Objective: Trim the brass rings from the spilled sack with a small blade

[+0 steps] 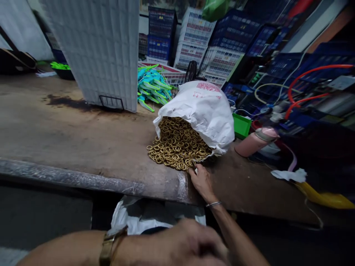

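Observation:
Brass-coloured rings [177,146] spill in a heap from the mouth of a white sack [202,111] lying on its side on the table. At the heap's near right edge is my right hand [202,180], a thin bracelet on its wrist. Its fingers are closed by the rings and the sack's lip; whatever they grip is too small to name. My left hand [194,242], with a watch [109,245] on the wrist, crosses low in front of me, off the table. Motion smears its fingers, so their hold is unclear.
A tall whitish ribbed panel [108,55] stands on the brown table [69,136]. Behind the sack lie turquoise-and-green pieces [154,87], with stacked crates [194,33] beyond. To the right are a green tray [241,125], a pink bottle [253,142] and orange tubes [291,87].

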The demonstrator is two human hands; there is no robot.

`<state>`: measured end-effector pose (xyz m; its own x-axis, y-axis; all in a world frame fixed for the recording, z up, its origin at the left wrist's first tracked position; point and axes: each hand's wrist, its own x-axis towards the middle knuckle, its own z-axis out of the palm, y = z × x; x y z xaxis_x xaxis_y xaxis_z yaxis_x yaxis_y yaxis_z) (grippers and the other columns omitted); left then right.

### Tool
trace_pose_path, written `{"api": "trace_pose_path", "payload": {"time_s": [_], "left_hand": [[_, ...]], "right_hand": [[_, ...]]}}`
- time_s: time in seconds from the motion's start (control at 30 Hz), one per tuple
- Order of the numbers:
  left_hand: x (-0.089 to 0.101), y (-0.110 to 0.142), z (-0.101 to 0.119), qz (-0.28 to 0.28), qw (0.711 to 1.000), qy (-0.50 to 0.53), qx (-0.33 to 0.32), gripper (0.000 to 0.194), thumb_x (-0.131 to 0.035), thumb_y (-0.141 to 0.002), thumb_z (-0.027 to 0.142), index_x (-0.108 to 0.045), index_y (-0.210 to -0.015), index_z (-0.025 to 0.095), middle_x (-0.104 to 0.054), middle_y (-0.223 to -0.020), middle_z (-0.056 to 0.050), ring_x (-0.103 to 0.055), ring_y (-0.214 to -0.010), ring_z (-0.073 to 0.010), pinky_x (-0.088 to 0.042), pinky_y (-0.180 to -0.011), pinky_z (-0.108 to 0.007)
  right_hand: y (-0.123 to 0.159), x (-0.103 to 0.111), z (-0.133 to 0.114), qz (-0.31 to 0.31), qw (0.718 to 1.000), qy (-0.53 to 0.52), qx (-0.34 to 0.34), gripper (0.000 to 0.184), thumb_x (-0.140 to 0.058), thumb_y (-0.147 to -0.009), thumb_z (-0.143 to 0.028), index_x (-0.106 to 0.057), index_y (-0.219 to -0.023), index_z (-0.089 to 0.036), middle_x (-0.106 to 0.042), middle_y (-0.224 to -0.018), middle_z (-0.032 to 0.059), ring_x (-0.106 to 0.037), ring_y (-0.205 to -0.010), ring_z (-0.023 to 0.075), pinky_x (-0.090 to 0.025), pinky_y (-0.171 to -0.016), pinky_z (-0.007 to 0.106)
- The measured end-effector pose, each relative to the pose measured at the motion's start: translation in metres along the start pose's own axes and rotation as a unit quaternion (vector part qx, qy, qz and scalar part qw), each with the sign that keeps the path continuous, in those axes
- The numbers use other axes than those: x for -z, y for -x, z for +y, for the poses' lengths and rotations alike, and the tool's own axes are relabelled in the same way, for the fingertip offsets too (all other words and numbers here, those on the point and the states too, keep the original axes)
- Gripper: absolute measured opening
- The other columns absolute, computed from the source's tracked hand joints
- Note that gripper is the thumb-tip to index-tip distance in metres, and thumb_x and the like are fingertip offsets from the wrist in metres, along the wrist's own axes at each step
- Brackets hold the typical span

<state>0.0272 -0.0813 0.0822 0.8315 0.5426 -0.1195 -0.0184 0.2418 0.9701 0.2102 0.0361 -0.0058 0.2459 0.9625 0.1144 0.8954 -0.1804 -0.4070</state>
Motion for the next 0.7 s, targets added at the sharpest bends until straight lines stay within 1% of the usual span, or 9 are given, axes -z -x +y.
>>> {"api": "trace_pose_path", "payload": {"time_s": [0.03, 0.07, 0.17, 0.23, 0.3, 0.37, 0.5, 0.6, 0.7], "left_hand": [[0.016, -0.004, 0.003, 0.038, 0.999, -0.008, 0.024, 0.018, -0.053, -0.077, 0.031, -0.066, -0.08, 0.019, -0.059, -0.063, 0.003, -0.052, -0.057, -0.0112, -0.038, -0.05, -0.02], [0.031, -0.005, 0.003, 0.1, 0.994, -0.009, 0.042, 0.018, -0.051, -0.077, 0.029, -0.064, -0.076, 0.018, -0.055, -0.06, 0.003, -0.049, -0.054, -0.0098, -0.036, -0.049, -0.02], [0.069, 0.006, -0.012, 0.258, 0.963, 0.027, 0.077, 0.016, -0.053, -0.074, 0.029, -0.059, -0.077, 0.015, -0.056, -0.063, 0.002, -0.05, -0.055, -0.0096, -0.039, -0.052, -0.02], [0.085, 0.016, -0.025, 0.349, 0.929, 0.066, 0.1, 0.02, -0.054, -0.074, 0.034, -0.057, -0.08, 0.015, -0.056, -0.065, 0.001, -0.052, -0.056, -0.0101, -0.039, -0.051, -0.02], [0.094, 0.022, -0.033, 0.408, 0.904, 0.088, 0.092, 0.024, -0.056, -0.073, 0.037, -0.056, -0.082, 0.015, -0.056, -0.065, 0.001, -0.052, -0.056, -0.0096, -0.04, -0.051, -0.019], [0.098, 0.018, -0.037, 0.427, 0.895, 0.098, 0.08, 0.026, -0.057, -0.072, 0.038, -0.055, -0.083, 0.014, -0.056, -0.065, 0.001, -0.052, -0.056, -0.0095, -0.041, -0.05, -0.019], [0.096, -0.011, -0.039, 0.414, 0.903, 0.088, 0.073, 0.028, -0.057, -0.071, 0.04, -0.053, -0.082, 0.014, -0.054, -0.062, 0.002, -0.051, -0.051, -0.0085, -0.039, -0.044, -0.018], [0.09, -0.034, -0.042, 0.411, 0.909, 0.052, 0.052, 0.03, -0.055, -0.071, 0.039, -0.052, -0.089, 0.015, -0.054, -0.064, 0.002, -0.051, -0.05, -0.0086, -0.038, -0.04, -0.017], [0.087, -0.046, -0.045, 0.383, 0.922, 0.04, 0.041, 0.033, -0.053, -0.073, 0.039, -0.05, -0.097, 0.016, -0.054, -0.065, 0.002, -0.051, -0.048, -0.0088, -0.039, -0.04, -0.018]], "right_hand": [[0.0, 0.001, -0.003, -0.008, 1.0, 0.023, -0.004, 0.026, -0.046, -0.08, -0.037, -0.057, -0.091, -0.017, -0.06, -0.081, 0.0066, -0.055, -0.072, 0.0183, -0.033, -0.06, 0.026], [0.001, 0.003, -0.006, -0.015, 0.999, 0.043, -0.007, 0.026, -0.046, -0.08, -0.037, -0.057, -0.092, -0.017, -0.06, -0.082, 0.0068, -0.055, -0.073, 0.0187, -0.032, -0.059, 0.026], [0.003, 0.006, -0.012, -0.031, 0.996, 0.08, -0.013, 0.025, -0.044, -0.081, -0.036, -0.057, -0.093, -0.018, -0.06, -0.085, 0.007, -0.055, -0.074, 0.019, -0.03, -0.057, 0.026], [0.002, 0.006, -0.011, -0.034, 0.996, 0.085, -0.008, 0.022, -0.045, -0.081, -0.033, -0.058, -0.092, -0.018, -0.06, -0.086, 0.0073, -0.054, -0.074, 0.0187, -0.03, -0.057, 0.025], [0.001, 0.004, -0.007, -0.03, 0.997, 0.066, -0.003, 0.02, -0.046, -0.08, -0.03, -0.058, -0.09, -0.018, -0.06, -0.083, 0.0068, -0.054, -0.071, 0.0179, -0.029, -0.056, 0.025], [-0.001, 0.002, -0.001, -0.025, 0.999, 0.02, -0.005, 0.019, -0.045, -0.08, -0.03, -0.059, -0.086, -0.018, -0.059, -0.074, 0.0047, -0.052, -0.065, 0.0164, -0.03, -0.055, 0.024], [0.004, 0.002, 0.001, -0.008, 0.99, -0.132, 0.038, 0.022, -0.044, -0.08, -0.034, -0.058, -0.076, -0.017, -0.055, -0.062, 0.0007, -0.048, -0.057, 0.0136, -0.034, -0.055, 0.023], [0.013, 0.006, -0.014, -0.022, 0.97, -0.233, 0.065, 0.02, -0.044, -0.08, -0.031, -0.057, -0.086, -0.017, -0.059, -0.073, 0.0013, -0.052, -0.065, 0.0133, -0.038, -0.06, 0.022], [0.024, 0.008, -0.033, -0.053, 0.955, -0.276, 0.097, 0.017, -0.042, -0.082, -0.029, -0.054, -0.087, -0.018, -0.057, -0.073, 0.0001, -0.052, -0.063, 0.012, -0.039, -0.059, 0.021]]}}
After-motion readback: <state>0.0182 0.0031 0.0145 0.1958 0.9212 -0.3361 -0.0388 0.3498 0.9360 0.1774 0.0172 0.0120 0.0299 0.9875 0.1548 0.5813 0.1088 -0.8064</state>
